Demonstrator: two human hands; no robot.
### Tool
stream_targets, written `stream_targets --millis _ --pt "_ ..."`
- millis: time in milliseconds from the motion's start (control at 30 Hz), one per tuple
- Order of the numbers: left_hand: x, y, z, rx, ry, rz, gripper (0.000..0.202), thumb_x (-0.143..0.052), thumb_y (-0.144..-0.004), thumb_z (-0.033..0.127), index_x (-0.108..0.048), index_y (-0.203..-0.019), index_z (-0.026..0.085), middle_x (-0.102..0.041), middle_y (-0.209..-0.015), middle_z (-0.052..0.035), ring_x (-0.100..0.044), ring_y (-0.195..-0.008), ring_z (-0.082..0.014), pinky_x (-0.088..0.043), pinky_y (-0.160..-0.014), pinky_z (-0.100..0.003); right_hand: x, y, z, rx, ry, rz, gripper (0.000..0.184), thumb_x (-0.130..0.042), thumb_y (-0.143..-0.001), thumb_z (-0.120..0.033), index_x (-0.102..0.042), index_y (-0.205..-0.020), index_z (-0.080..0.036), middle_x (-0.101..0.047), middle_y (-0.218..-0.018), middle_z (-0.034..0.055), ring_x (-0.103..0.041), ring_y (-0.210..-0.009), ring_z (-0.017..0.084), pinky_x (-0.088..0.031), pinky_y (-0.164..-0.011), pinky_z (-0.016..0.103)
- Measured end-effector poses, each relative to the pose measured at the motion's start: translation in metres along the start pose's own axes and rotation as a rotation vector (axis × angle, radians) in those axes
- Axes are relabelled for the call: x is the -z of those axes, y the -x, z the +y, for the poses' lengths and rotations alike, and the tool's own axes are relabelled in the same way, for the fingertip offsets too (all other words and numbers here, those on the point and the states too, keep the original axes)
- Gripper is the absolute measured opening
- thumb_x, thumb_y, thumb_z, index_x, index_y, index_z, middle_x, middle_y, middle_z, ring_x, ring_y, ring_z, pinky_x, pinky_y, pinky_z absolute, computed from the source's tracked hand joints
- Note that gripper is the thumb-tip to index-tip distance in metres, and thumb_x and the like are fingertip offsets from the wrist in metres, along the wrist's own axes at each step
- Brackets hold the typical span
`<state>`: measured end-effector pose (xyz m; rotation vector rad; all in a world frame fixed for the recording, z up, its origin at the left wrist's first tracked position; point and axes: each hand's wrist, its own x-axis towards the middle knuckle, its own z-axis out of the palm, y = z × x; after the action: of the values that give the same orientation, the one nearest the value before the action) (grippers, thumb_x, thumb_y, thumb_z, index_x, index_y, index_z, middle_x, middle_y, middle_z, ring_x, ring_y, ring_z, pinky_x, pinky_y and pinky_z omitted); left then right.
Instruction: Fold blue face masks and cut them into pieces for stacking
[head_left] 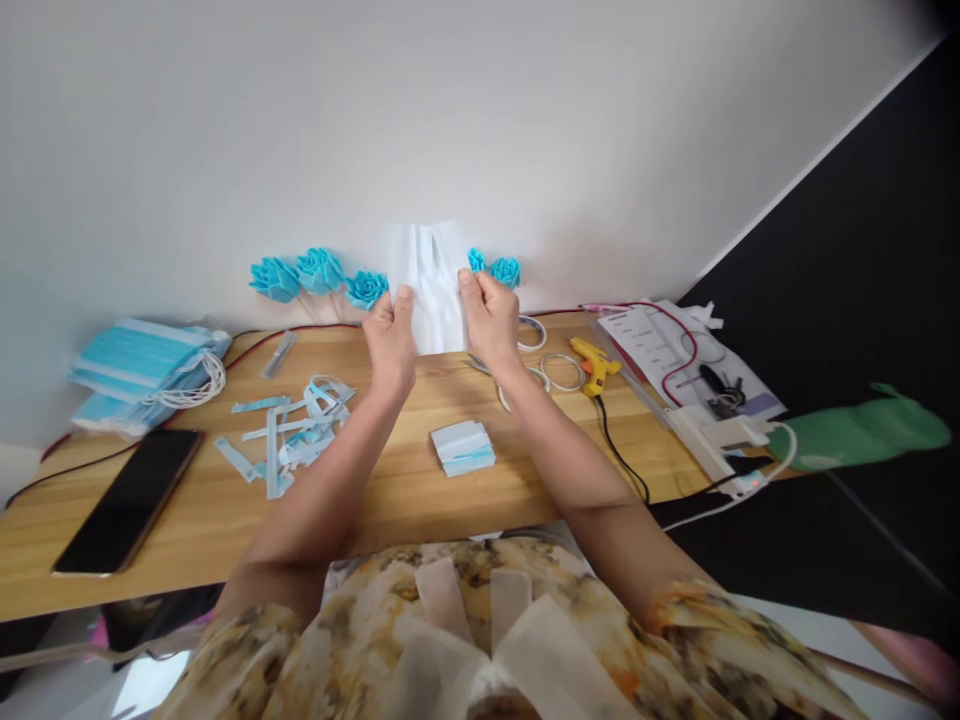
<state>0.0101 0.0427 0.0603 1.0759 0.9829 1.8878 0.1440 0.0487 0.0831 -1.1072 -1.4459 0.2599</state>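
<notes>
Though apart, both hands point(390, 345) point(491, 320) pinching sheet point(431, 275).

On my feed, the left hand point(391, 340) and right hand point(489, 320) each pinch a side of the white pleated sheet point(431, 275), held upright over the wooden table point(390, 490). Blue roses point(319, 272) lean on the wall behind it. There's a small folded stack point(463, 447) between the forearms, a yellow glue gun point(592, 365) off right and a phone point(127, 500) far left.
</notes>
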Motion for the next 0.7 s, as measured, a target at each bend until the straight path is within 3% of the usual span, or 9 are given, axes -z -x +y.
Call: stream_targets --millis 300,500,700 --pt "0.0 0.0 0.003 -0.028 0.022 -0.008 0.048 -0.074 -0.081 0.064 -0.062 -0.073 0.018 -0.049 -0.066 0.0036 -0.043 -0.061 -0.0097 -0.039 -0.057 -0.022 -0.004 0.0 0.004 0.005 -0.006 0.044 0.059 -0.032 -0.097 -0.073 -0.028 -0.065 -0.024 -0.023 -0.062 -0.0055 -0.029 -0.061 0.01 -0.029 -0.06 0.027" --pt "0.001 -0.002 0.008 -0.064 0.012 -0.017 0.045 -0.074 -0.082 0.062 -0.065 -0.076 0.019 -0.054 -0.068 0.0029 -0.05 -0.065 -0.011 -0.044 -0.061 -0.023 0.005 -0.005 0.004 0.01 -0.01 0.014 0.06 -0.036 -0.095 -0.075 -0.027 -0.065 -0.024 -0.023 -0.063 -0.0052 -0.029 -0.062 0.01 -0.029 -0.06 0.027" --pt "0.0 0.0 0.006 -0.043 0.013 -0.005 0.044 -0.072 -0.082 0.063 -0.065 -0.077 0.02 -0.058 -0.072 0.001 -0.057 -0.071 -0.014 -0.049 -0.065 -0.025 0.007 -0.008 0.005 -0.08 -0.123 -0.052 0.059 -0.042 -0.093 -0.073 -0.027 -0.065 -0.024 -0.023 -0.065 -0.0043 -0.029 -0.064 0.011 -0.029 -0.06 0.027"
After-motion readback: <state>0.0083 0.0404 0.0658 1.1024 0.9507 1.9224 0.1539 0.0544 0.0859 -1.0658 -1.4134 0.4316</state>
